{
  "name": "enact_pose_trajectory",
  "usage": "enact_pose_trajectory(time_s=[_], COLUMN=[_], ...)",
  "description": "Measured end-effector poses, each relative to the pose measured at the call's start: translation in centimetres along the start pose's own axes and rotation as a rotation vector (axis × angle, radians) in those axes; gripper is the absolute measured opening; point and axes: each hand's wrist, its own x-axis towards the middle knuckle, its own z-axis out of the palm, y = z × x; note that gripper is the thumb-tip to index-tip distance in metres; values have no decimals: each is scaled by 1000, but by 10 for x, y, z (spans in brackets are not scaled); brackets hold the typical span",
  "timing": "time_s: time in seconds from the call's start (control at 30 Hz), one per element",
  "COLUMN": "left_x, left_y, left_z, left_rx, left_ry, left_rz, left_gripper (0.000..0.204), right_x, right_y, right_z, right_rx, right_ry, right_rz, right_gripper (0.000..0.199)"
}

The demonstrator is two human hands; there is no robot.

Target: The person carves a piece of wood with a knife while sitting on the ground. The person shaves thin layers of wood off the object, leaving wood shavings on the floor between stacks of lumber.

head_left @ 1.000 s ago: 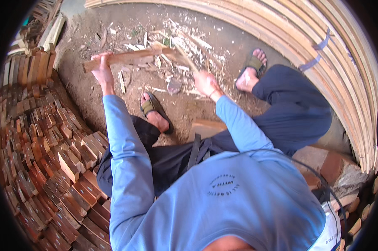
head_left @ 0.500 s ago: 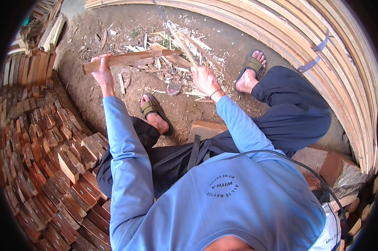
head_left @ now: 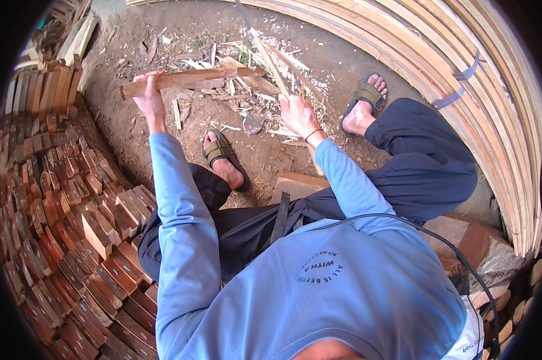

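In the upper middle of the frame, the left hand (head_left: 150, 101) is closed around a long reddish wood strip (head_left: 190, 78) held level over the chip-strewn dirt floor (head_left: 319, 66). The right hand (head_left: 298, 114) grips a long blade (head_left: 268, 57) resting against the strip's right end.

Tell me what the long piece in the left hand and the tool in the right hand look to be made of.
The long piece in the left hand looks like raw reddish-brown wood, rough and unfinished, with splintery edges. The tool in the right hand shows a pale wooden-looking shaft; its upper end is blurred, possibly a metal blade.
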Motion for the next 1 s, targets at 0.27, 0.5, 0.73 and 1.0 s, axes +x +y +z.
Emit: enact_pose_trajectory(time_s=[0.27,0.5,0.73,1.0], left_x=[-9,-2,-1,-8], left_y=[7,5,3,1], left_z=[6,13,5,-7], left_rx=[135,49,114,151], left_ry=[15,27,30,27], left_rz=[16,24,36,11], left_gripper=[12,7,9,9], right_x=[13,-9,-3,-3], right_y=[24,49,-3,-7], right_z=[10,30,-2,1], right_rx=[-162,-196,39,-79], right_ry=[7,-79,3,-38], right_rz=[-63,-56,-22,61], right_gripper=[34,33,44,31])
